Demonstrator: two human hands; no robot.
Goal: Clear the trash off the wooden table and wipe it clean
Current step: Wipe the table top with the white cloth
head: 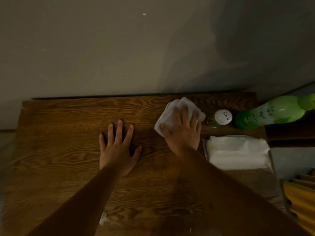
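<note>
Right of centre, the right hand [183, 126] presses a white cloth [170, 114] flat to wipe the wooden table [59, 150]; mid-frame, the left hand [117, 147] lies open, bracing.

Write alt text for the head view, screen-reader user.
A person's right hand presses a white cloth flat on a dark wooden table while the left hand rests open on the wood. Right of the cloth stand a white-capped shaker, a green bottle and a stack of white napkins.

— What colour was the table [59, 150]?
— Dark brown, wavy grain. The cloth [172, 110] was white, the shaker [223, 117] white-capped with dots, the bottle [271, 113] bright green.
</note>
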